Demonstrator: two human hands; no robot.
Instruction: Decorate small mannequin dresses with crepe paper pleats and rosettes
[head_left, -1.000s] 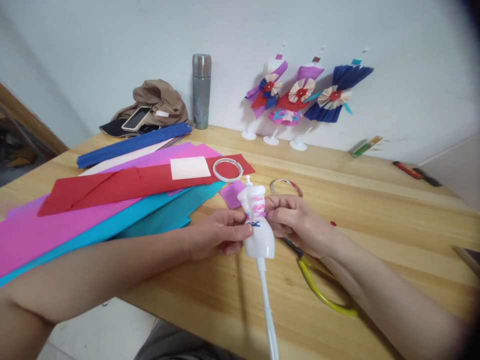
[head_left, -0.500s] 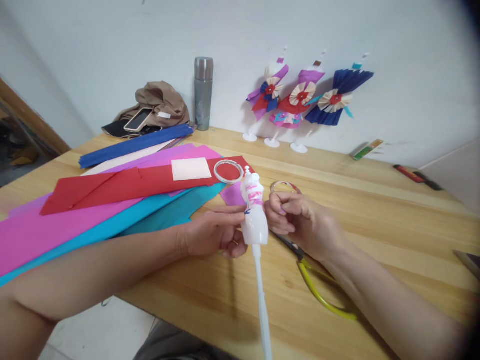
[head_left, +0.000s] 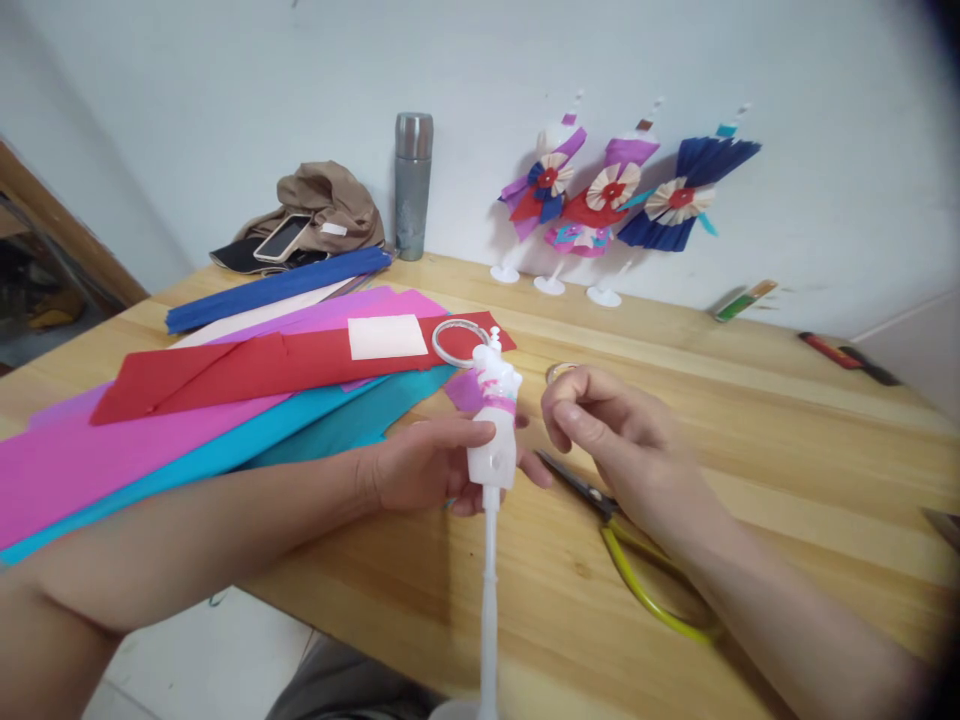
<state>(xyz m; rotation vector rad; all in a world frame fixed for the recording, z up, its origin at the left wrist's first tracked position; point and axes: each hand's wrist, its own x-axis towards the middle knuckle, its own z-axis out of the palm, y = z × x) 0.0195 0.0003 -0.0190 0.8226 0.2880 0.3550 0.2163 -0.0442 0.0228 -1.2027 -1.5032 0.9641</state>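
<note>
A small white dress-form mannequin (head_left: 493,440) with pink strips round its chest stands upright on a thin white pole. My left hand (head_left: 442,465) grips its lower torso, thumb on the near side and fingers behind. To its right, apart from the figure, my right hand (head_left: 615,425) is closed in a pinch. Anything between those fingertips is hidden or too small to make out. Scissors (head_left: 607,505) with yellow handles lie on the table below my right hand, partly covered by the forearm. A roll of tape (head_left: 561,370) shows just behind the right fingers.
Red (head_left: 217,365), pink and blue crepe paper sheets lie at left, with a cream piece (head_left: 388,337) and a tape roll (head_left: 459,343) on top. A flask (head_left: 413,190), a phone (head_left: 283,238) and three dressed mannequins (head_left: 611,190) line the wall. A red-black cutter (head_left: 829,350) lies at right.
The mannequin has turned and shifted a little left in my left hand, and its base now shows at the bottom. My right hand has drawn away from it to the right.
</note>
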